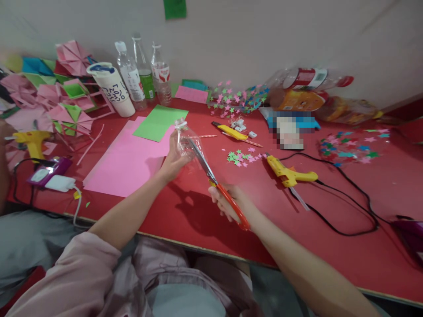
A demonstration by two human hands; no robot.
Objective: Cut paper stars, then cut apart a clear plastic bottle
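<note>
My left hand point(172, 159) is wrapped round a clear plastic bottle point(185, 141), held tilted above the red table point(198, 215) with its neck pointing up and away. My right hand point(228, 203) grips the red handles of a pair of scissors point(216, 182). The scissor blades run up and left against the bottle's side. Both forearms reach out over the table's front edge.
Pink paper point(125, 163) and green paper point(160, 123) lie to the left. A yellow glue gun point(291, 174) with a black cord lies to the right; another point(33, 141) is far left. Upright bottles point(142, 75), a white cup point(112, 88), folded paper shapes and paper stars line the back.
</note>
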